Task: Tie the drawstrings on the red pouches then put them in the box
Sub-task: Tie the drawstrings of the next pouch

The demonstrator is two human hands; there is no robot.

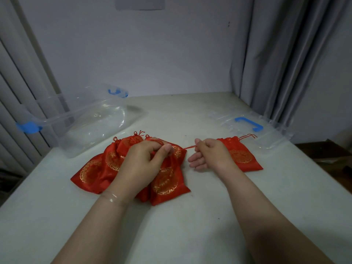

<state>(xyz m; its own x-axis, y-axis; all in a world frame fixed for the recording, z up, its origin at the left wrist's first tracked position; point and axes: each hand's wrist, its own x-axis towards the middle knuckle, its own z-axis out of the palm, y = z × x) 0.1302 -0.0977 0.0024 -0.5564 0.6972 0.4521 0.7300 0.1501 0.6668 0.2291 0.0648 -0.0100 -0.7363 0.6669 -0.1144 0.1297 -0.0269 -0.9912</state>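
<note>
A: What are the hands doing, nearest first?

B: The left hand [142, 161] is pinching the gathered mouth of a red pouch [167, 180], thumb and forefinger closed on the fabric and cord, the other fingers curling over it. That pouch is lying under the palm on the white table [190, 225]

A: And the other one?

B: The right hand [207, 155] is pinching a red drawstring [188, 147] between thumb and forefinger; the lower fingers are hanging loosely open toward the left. The cord is running taut from those fingertips across to the pouch in the left fingers

A: Where are the remaining pouches sitting?

B: A pile of red pouches [99, 168] is spreading out left of the left knuckles, overlapping. A single pouch [242, 155] is lying just beyond the right wrist, partly hidden by it, its strings trailing away

A: The box?

B: The clear box [80, 119] with blue clips is standing well beyond the left fingers; its clear lid [253, 128] is lying flat beyond the right ones
</note>
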